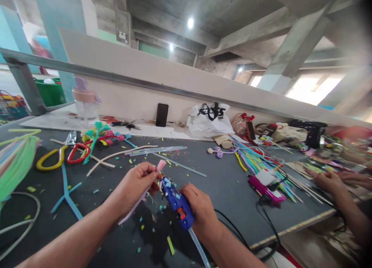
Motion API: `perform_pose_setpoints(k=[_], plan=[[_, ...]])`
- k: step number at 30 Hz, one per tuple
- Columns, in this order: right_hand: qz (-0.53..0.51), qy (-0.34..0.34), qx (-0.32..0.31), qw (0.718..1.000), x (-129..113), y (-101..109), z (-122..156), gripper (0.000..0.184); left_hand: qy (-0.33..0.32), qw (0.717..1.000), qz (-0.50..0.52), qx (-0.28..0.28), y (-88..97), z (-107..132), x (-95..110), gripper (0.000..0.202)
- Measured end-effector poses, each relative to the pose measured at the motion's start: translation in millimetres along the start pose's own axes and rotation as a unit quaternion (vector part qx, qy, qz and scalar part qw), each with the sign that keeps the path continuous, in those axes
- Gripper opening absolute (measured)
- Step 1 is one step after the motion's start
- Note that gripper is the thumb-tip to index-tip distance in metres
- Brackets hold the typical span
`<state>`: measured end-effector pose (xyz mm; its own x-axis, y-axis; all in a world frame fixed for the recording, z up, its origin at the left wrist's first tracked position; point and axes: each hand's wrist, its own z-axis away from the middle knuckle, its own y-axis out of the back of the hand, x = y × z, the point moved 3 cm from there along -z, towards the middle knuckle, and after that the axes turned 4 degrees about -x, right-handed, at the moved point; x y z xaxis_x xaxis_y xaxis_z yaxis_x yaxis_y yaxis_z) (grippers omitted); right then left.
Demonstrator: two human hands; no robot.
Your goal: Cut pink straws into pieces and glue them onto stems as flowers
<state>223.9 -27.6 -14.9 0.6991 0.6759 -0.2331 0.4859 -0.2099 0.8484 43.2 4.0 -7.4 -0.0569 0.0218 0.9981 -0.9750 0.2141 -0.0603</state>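
My left hand [138, 184] is closed in a pinch on a pink fuzzy strip [161, 165], whose paler tail hangs below the fingers. My right hand [200, 208] is wrapped round a blue hot glue gun [176, 201] with bits of coloured scrap stuck to it. The gun's nozzle points at the pink strip, close to my left fingertips; whether they touch I cannot tell. A clear glue stick [199, 246] protrudes from the gun's rear. Beyond my hands lie several more glue sticks [162, 150].
Scissors [52, 159] with yellow and red handles lie left, beside fuzzy flowers [97, 132]. A phone [162, 115] leans on the back panel near a white bag [209, 119]. Right are coloured stems [252, 163], a magenta glue gun [267, 190] with cord, and another person's hands [329, 182].
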Motion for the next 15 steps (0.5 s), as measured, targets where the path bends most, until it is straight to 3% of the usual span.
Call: perform_pose_setpoints(k=[15], plan=[[0.025, 0.001, 0.018, 1.000, 2.3, -1.2, -0.8, 0.012, -0.002, 0.999, -0.035, 0.004, 0.3, 0.2, -0.2, 0.015]])
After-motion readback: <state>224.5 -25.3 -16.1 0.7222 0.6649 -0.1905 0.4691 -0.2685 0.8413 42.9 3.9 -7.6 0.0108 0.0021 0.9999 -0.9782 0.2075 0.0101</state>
